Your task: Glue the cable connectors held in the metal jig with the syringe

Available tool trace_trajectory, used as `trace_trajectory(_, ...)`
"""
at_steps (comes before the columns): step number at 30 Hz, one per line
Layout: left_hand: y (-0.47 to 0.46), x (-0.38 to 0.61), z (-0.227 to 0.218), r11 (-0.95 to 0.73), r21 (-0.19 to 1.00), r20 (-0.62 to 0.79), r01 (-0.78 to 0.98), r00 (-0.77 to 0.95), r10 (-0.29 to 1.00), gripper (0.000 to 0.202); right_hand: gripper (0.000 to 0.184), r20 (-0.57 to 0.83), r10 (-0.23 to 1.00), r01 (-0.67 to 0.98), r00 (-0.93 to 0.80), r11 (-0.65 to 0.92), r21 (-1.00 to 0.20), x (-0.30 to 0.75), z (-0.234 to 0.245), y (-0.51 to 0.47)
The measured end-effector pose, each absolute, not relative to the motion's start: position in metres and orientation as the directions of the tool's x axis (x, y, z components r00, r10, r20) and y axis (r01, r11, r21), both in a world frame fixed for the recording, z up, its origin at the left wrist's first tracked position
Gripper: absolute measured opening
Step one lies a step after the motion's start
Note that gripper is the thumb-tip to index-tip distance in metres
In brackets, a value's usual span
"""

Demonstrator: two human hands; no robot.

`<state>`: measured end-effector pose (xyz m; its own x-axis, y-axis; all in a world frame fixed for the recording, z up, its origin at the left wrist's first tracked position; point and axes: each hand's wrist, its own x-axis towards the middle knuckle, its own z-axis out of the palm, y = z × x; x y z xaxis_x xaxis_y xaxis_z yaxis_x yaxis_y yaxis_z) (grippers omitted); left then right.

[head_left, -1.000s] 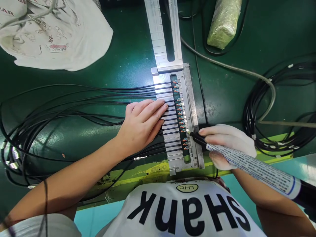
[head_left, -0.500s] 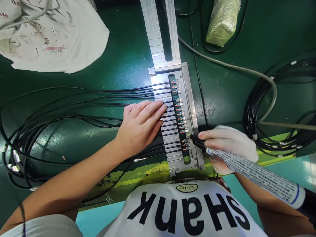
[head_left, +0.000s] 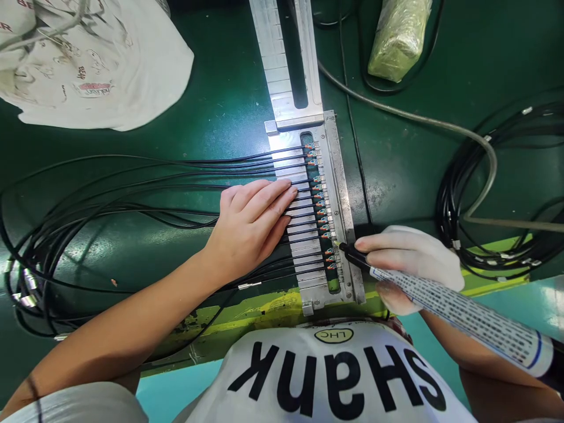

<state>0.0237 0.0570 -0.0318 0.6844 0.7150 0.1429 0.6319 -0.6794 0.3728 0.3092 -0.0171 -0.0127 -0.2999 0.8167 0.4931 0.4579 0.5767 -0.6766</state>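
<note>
My left hand [head_left: 252, 222] lies flat, fingers stretched out, pressing a row of thin black cables [head_left: 132, 194] onto a slotted metal fixture [head_left: 348, 247]. The cable ends with small orange and green tips [head_left: 324, 211] sit in the fixture's channel. My right hand [head_left: 409, 258], in a white glove, is closed round a long white tube with a black nozzle [head_left: 458, 311]. The nozzle tip touches the cable ends near the lower part of the row.
A metal rail [head_left: 286, 59] runs from the fixture to the far edge. A white printed bag [head_left: 88, 64] lies at far left, a green wrapped bundle [head_left: 396, 38] at the far right. Coiled black cables [head_left: 484, 205] and a grey hose [head_left: 418, 123] lie right.
The nozzle tip has shifted slightly down along the row of cable ends. My left hand has stayed flat on the cables.
</note>
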Motion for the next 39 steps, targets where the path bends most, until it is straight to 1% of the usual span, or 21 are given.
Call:
trace_trajectory(4,0.0572,0.0241,-0.0319,-0.682,0.373,0.149,0.629,0.685,0.714,0.057,0.024,0.517,0.798,0.451,-0.31,0.602,-0.659,0.3094,-0.0132,-0.0166)
trace_trajectory(10,0.0573,0.0236,-0.0323,-0.689,0.371,0.161,0.622,0.688,0.708,0.058,0.024,0.48,0.821,0.479,-0.309,0.57,-0.668,0.3088,-0.0124,-0.0168)
trace_trajectory(17,0.0579,0.0241,-0.032,-0.709,0.358,0.193,0.608,0.694,0.693,0.059,0.021,0.482,0.823,0.509,-0.299,0.565,-0.649,0.3047,-0.0071,-0.0141)
trace_trajectory(21,0.0576,0.0241,-0.0326,-0.708,0.36,0.194,0.608,0.693,0.694,0.059,0.017,0.488,0.821,0.499,-0.295,0.568,-0.655,0.3036,-0.0058,-0.0115)
trace_trajectory(25,0.0572,0.024,-0.0328,-0.697,0.371,0.182,0.613,0.688,0.702,0.059,0.02,0.521,0.805,0.488,-0.283,0.589,-0.644,0.3043,-0.0085,-0.0112)
trace_trajectory(34,0.0571,0.0248,-0.0317,-0.695,0.355,0.171,0.625,0.688,0.706,0.056,0.022,0.48,0.819,0.494,-0.313,0.573,-0.654,0.3056,-0.0067,-0.013)
trace_trajectory(39,0.057,0.0241,-0.0321,-0.699,0.36,0.173,0.618,0.692,0.701,0.058,0.017,0.485,0.819,0.469,-0.306,0.573,-0.672,0.309,-0.0104,-0.0162)
